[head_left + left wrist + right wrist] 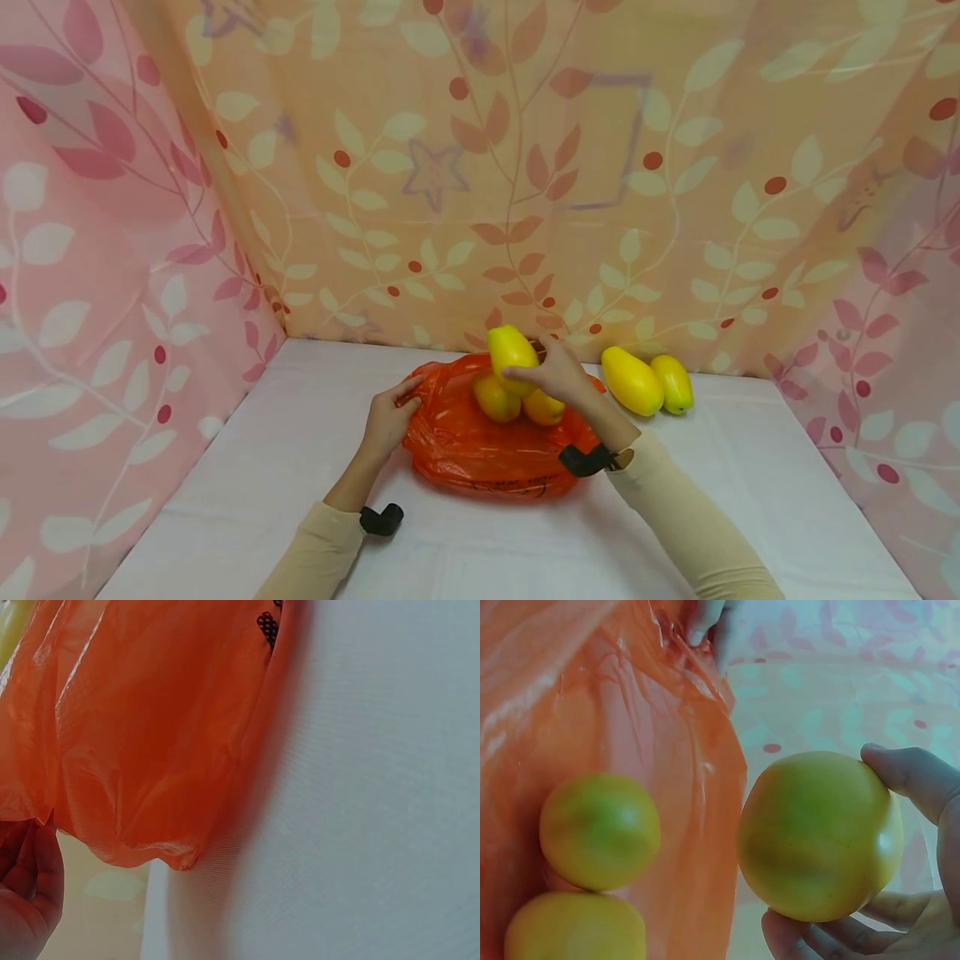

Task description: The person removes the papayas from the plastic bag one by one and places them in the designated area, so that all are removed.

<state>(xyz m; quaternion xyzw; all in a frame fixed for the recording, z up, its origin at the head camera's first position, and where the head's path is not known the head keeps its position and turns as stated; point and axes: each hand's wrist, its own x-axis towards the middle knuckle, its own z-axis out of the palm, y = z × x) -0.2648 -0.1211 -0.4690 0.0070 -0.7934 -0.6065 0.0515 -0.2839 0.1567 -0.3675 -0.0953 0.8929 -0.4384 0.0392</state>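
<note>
An orange plastic bag (480, 450) lies open on the white table (247, 467), with two yellow fruits (497, 398) inside it. My left hand (388, 417) pinches the bag's left edge (45, 817). My right hand (555, 371) grips a third yellow fruit (512, 350) just above the bag's opening; the right wrist view shows that fruit (821, 834) between thumb and fingers, beside the two fruits (600, 829) in the bag (682, 750). Two more yellow fruits (632, 381) lie on the table to the right of the bag.
Floral fabric walls (480, 167) close in the table at the back and both sides. The two loose fruits sit close to the back wall at right. Bare tabletop (465, 550) stretches in front of the bag.
</note>
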